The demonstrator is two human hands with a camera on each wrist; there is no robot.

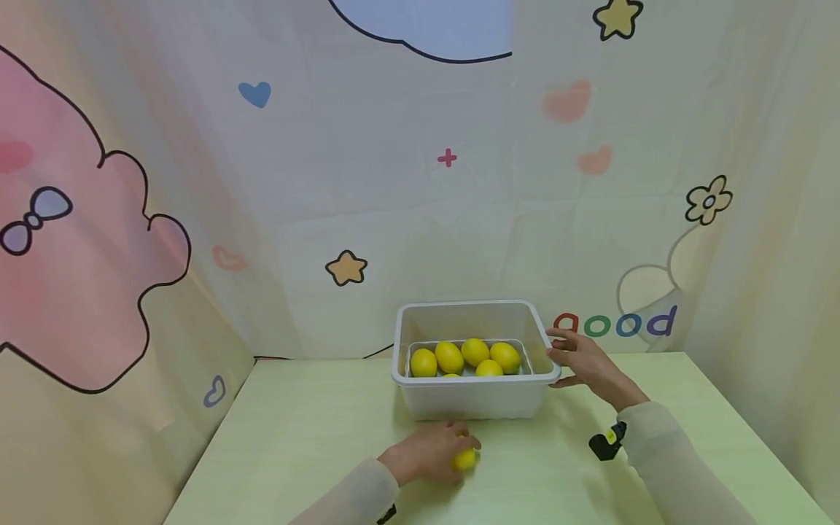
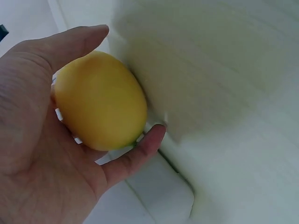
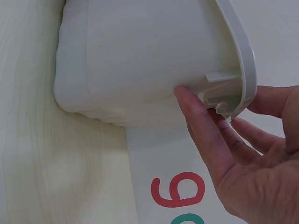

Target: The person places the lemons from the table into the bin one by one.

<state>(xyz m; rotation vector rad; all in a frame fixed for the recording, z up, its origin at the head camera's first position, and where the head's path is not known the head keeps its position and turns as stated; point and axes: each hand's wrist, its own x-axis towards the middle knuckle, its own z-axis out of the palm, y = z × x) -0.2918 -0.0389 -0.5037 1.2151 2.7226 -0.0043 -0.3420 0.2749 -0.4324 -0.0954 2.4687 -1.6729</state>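
Observation:
A white plastic bin point(image 1: 472, 399) stands on the table, with several yellow lemons point(image 1: 449, 357) lying inside it. In front of the bin, my left hand point(image 1: 429, 450) holds another lemon point(image 2: 100, 100) low over the table, its thumb and fingers curled round the fruit. My right hand point(image 3: 252, 158) grips the bin's rim point(image 3: 250, 70) at the right side. One finger of it presses the outer wall below the rim, while the thumb lies at the rim's edge.
The pale wood-look table point(image 1: 315, 430) reaches back to a printed cloth point(image 1: 394, 182) hung close behind the bin. Cloth also hangs along the left and right sides. A black wrist device point(image 1: 607, 442) sits at the right sleeve.

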